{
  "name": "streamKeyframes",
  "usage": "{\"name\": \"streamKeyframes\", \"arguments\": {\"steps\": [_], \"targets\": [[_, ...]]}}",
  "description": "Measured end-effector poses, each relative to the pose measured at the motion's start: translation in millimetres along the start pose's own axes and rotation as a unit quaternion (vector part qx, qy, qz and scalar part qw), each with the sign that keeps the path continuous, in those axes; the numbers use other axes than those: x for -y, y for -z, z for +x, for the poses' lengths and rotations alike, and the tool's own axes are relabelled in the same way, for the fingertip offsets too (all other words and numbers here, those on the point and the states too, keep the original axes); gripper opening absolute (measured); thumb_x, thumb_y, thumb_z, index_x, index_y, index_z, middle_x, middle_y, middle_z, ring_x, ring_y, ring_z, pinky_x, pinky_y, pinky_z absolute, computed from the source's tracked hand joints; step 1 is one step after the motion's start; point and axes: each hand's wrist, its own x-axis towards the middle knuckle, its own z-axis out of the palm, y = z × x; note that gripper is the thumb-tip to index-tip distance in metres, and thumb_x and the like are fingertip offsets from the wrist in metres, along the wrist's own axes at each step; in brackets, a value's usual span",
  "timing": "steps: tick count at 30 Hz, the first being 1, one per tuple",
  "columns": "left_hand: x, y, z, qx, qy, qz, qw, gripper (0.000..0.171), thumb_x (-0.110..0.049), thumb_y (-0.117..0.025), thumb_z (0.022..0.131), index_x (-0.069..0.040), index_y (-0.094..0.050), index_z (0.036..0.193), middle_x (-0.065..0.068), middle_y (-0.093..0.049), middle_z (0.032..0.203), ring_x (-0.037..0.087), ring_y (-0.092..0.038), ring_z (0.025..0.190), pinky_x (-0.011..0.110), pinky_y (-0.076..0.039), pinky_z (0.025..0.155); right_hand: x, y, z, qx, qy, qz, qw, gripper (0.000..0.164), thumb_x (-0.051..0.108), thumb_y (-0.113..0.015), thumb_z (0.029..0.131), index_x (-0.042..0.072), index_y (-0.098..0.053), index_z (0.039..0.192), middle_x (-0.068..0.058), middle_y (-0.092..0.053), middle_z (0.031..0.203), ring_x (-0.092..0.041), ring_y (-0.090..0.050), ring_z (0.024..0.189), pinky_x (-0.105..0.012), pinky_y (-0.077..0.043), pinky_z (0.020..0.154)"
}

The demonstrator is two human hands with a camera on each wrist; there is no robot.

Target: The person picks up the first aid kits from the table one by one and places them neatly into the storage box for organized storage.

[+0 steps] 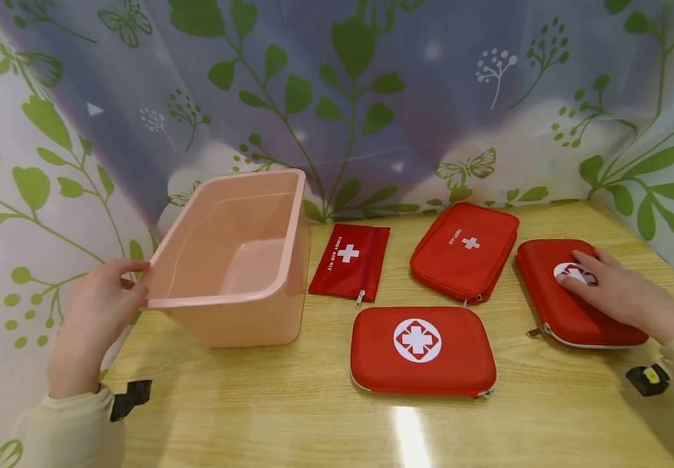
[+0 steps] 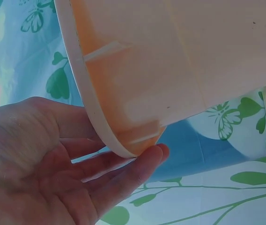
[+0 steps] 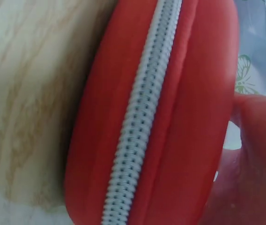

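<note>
Left hand (image 1: pixel 99 305): pinching rim of smooth pink plastic tub (image 1: pixel 243 326) between fingertips
Right hand (image 1: pixel 623 292): loosely spread, resting on rounded red case (image 1: pixel 565 310) beneath fingers
Right wrist view only: coarse pale zipper teeth (image 3: pixel 140 110) below fingers
Left wrist view only: ribs (image 2: pixel 143 133) under rim, beside fingertips

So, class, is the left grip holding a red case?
No, the left grip holds the rim of the pink tub.

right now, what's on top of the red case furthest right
The right hand rests on the red case, partly over its white emblem. Some of the emblem shows; the rest, and the surface directly beneath the hand, is covered.
</note>
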Motion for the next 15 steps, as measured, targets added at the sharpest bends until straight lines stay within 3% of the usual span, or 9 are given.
{"name": "streamKeyframes", "arguments": {"steps": [6,15], "targets": [[-0.3,1.0,-0.7,-0.005,-0.007,0.001,1.0000,0.039,-0.014,-0.053,0.095,0.009,-0.059,0.127,0.030,-0.065,0.104,0.036,-0.064,0.080,0.033,-0.044,0.053,-3.7,1.0,4.0,0.006,0.018,0.027,0.999,0.089,0.058,-0.042,0.099,-0.011,-0.018,0.149,-0.046,-0.007,0.144,-0.066,-0.032,0.114,-0.073,-0.029,0.093],[2.7,-0.5,-0.9,-0.006,-0.006,0.005,0.9999,0.039,-0.016,-0.056,0.095,0.007,-0.060,0.126,0.031,-0.064,0.106,0.039,-0.063,0.084,0.034,-0.044,0.055,-7.5,4.5,6.1,0.024,0.023,0.063,0.997,0.089,0.054,-0.046,0.099,-0.013,-0.014,0.149,-0.046,-0.005,0.146,-0.058,-0.032,0.111,-0.065,-0.036,0.086]]}}
